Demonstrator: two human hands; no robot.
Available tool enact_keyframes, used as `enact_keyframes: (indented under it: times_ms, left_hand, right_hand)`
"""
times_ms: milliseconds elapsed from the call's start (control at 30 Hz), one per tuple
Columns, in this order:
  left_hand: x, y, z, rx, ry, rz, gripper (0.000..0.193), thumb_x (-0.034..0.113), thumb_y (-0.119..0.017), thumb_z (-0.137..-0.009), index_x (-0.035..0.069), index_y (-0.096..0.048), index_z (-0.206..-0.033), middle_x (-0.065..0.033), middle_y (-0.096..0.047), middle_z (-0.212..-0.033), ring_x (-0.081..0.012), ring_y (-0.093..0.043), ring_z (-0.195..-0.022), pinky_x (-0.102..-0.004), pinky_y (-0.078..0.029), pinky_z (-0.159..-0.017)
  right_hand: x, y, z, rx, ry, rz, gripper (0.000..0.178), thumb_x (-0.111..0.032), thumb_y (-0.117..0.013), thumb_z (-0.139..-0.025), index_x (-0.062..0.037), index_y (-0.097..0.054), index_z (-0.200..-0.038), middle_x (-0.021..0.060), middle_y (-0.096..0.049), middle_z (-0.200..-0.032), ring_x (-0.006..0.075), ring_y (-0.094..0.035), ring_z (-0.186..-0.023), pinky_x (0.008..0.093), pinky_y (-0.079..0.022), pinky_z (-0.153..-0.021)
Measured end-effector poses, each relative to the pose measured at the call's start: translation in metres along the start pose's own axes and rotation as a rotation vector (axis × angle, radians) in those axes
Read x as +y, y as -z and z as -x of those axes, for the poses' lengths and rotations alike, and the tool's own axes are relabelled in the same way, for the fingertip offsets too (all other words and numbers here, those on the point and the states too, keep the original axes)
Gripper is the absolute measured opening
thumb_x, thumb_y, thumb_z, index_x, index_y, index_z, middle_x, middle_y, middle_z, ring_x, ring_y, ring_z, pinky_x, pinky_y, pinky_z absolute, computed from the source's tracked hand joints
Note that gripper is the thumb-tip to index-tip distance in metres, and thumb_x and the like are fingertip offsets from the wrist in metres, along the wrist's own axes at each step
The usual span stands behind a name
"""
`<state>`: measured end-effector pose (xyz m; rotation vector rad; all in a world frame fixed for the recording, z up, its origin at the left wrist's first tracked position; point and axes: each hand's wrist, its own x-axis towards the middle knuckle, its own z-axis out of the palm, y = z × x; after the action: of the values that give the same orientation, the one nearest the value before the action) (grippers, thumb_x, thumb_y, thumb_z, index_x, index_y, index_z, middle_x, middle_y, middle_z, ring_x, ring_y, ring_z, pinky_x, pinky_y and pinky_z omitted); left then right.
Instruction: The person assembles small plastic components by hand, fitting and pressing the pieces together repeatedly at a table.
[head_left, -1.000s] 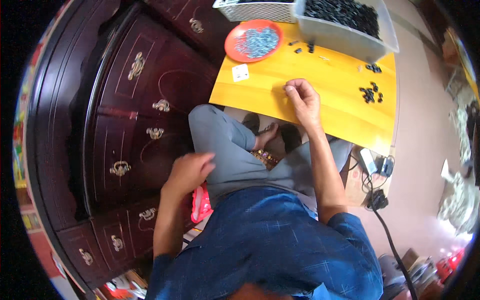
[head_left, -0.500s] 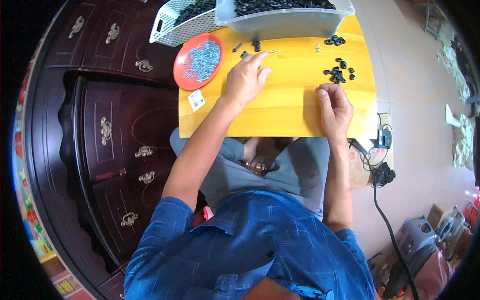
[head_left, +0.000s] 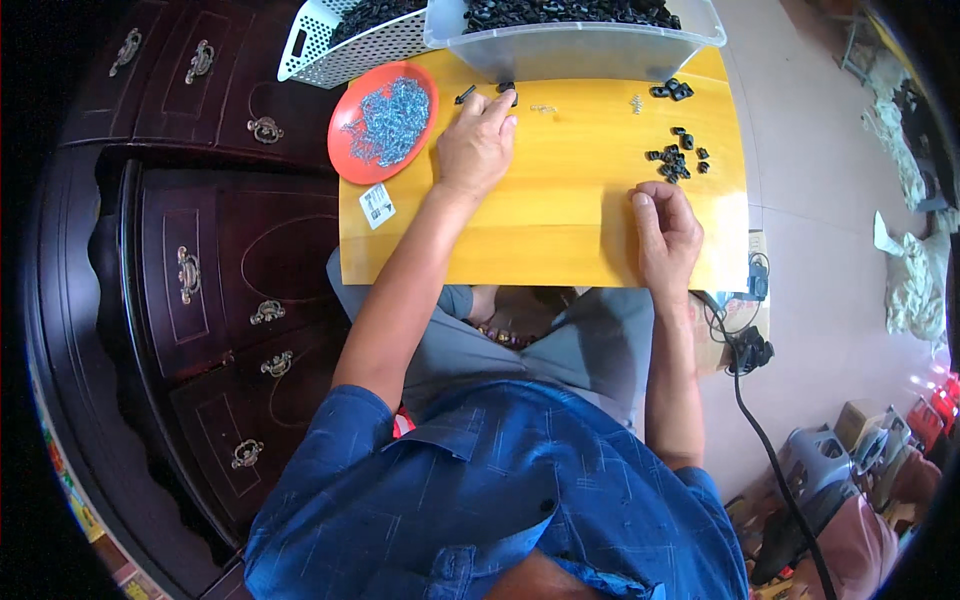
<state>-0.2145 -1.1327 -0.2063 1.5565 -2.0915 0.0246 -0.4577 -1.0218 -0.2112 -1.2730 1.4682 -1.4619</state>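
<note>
My left hand [head_left: 475, 152] reaches over the far left of the yellow table, fingers stretched out. Its index fingertip touches or covers part of some small black plastic pieces [head_left: 507, 88]. A dark screw-like piece [head_left: 465, 95] lies just left of its fingertips, and a few small pale metal pins [head_left: 543, 109] lie to its right. Close to the table's near right side, my right hand [head_left: 668, 235] is closed, thumb against curled fingers; anything in them is hidden. Beyond it are a cluster of black plastic pieces [head_left: 672, 160], another black group [head_left: 672, 90] and small metal pieces [head_left: 636, 104].
A red plate [head_left: 340, 150] of silvery screws sits at the table's left, with a white label [head_left: 377, 206] below. At the back stand a clear bin [head_left: 590, 58] and a white perforated basket [head_left: 355, 65], both holding black parts. Dark drawers [head_left: 240, 220] flank the left; a cable [head_left: 765, 440] hangs right.
My left hand has shifted left, from near the pale pins to the black pieces. My right hand keeps its closed pose at nearly the same spot. The whole view has shifted slightly.
</note>
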Motion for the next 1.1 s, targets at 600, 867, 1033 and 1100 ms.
enact_keyframes:
  times_ms: [600,867,1033,1100]
  left_hand:
    - [0.031,0.033,0.07,0.064,-0.101,0.251,0.023,0.02,-0.075,-0.081,0.01,-0.065,-0.098,-0.0076,-0.065,-0.094,-0.0311,-0.066,-0.088,-0.0425,-0.053,-0.074]
    - [0.038,0.042,0.106,0.025,-0.142,0.262,0.018,0.01,-0.067,-0.085,0.007,-0.065,-0.103,-0.0106,-0.065,-0.097,-0.0334,-0.066,-0.09,-0.0426,-0.054,-0.076]
    - [0.039,0.044,0.108,0.028,-0.116,0.249,0.026,0.006,-0.063,-0.087,0.007,-0.064,-0.113,-0.0125,-0.064,-0.101,-0.0352,-0.065,-0.093,-0.0435,-0.054,-0.079]
    - [0.039,0.045,0.106,0.003,-0.097,0.232,0.028,0.005,-0.062,-0.088,0.007,-0.063,-0.116,-0.0135,-0.064,-0.102,-0.0357,-0.064,-0.094,-0.0437,-0.053,-0.08]
  right_hand:
    - [0.004,0.008,-0.008,0.143,0.109,0.036,0.011,-0.01,-0.066,-0.093,-0.0021,-0.068,-0.1,0.0038,-0.072,-0.084,0.0078,-0.066,-0.078,0.0245,-0.053,-0.074]
    - [-0.006,0.049,-0.044,0.293,0.091,0.442,0.02,-0.019,-0.068,-0.09,-0.0037,-0.069,-0.104,0.0072,-0.074,-0.089,0.018,-0.071,-0.081,0.0323,-0.055,-0.079]
    - [-0.015,0.028,-0.059,0.194,0.118,0.599,0.019,-0.019,-0.068,-0.088,-0.0076,-0.071,-0.103,0.0127,-0.073,-0.093,0.0244,-0.072,-0.083,0.0355,-0.055,-0.078]
    - [-0.017,0.014,-0.062,0.15,0.157,0.578,0.018,-0.018,-0.067,-0.087,-0.0089,-0.071,-0.102,0.0139,-0.073,-0.097,0.0275,-0.072,-0.084,0.0373,-0.056,-0.077]
